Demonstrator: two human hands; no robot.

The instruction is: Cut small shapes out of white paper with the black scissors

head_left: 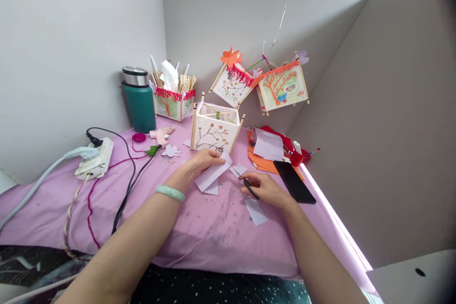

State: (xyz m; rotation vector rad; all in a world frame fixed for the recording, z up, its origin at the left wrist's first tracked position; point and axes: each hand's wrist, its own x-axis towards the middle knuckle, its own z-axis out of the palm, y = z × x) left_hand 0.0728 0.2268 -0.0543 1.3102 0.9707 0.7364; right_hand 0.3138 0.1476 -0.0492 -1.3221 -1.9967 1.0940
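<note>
My left hand, a pale green bangle on its wrist, pinches a strip of lilac paper near the upper end. In my right hand are small dark-handled scissors, their blades pointing up and left at the paper. Other lilac pieces lie below the strip and between the hands, and one more piece rests under my right hand. Just behind the hands stands a white lantern-like box with wooden corner sticks and a drawn branch with orange blossoms.
Two decorated lanterns hang at the back. Left are a green bottle, a decorated holder, a pink glue gun, a power strip and cables. Right are a black phone, orange and red sheets and a red pot.
</note>
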